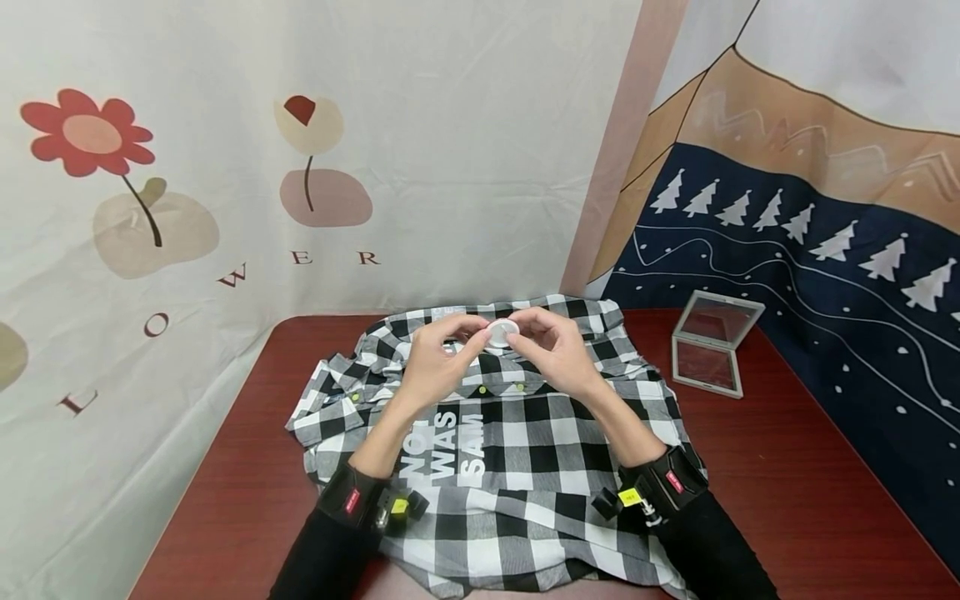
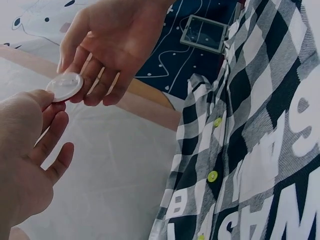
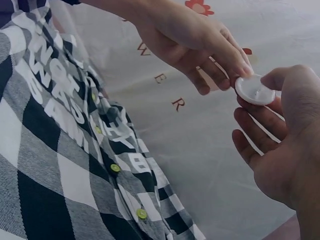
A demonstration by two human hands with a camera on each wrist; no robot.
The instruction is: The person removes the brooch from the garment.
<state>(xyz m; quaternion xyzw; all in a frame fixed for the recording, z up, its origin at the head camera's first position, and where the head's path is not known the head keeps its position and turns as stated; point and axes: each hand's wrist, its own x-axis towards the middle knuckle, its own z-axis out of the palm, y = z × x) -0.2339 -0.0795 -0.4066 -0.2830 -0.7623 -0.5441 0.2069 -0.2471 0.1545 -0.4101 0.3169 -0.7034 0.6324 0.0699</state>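
Note:
Between both hands, above the shirt, is a small round white disc (image 1: 502, 333) with a raised rim and a small raised bit near its middle. At its left side, the thumb and fingers of my left hand (image 1: 438, 354) pinch the edge. My right hand (image 1: 555, 348) pinches the opposite edge, thumb on top and fingers beneath, as the right wrist view shows. The disc's underside is mostly hidden by fingers. Below the hands a black-and-white checked shirt (image 1: 540, 433) lies spread out, with white lettering (image 1: 442, 450) and yellow-green buttons (image 2: 212, 176) along its front.
On the right of the dark red table (image 1: 795, 467) stands an opened, flat hinged case (image 1: 705, 387) with a pale frame. A pale curtain (image 1: 465, 150) with printed flowers hangs behind the table. Navy cloth (image 1: 795, 275) with printed trees hangs on the right.

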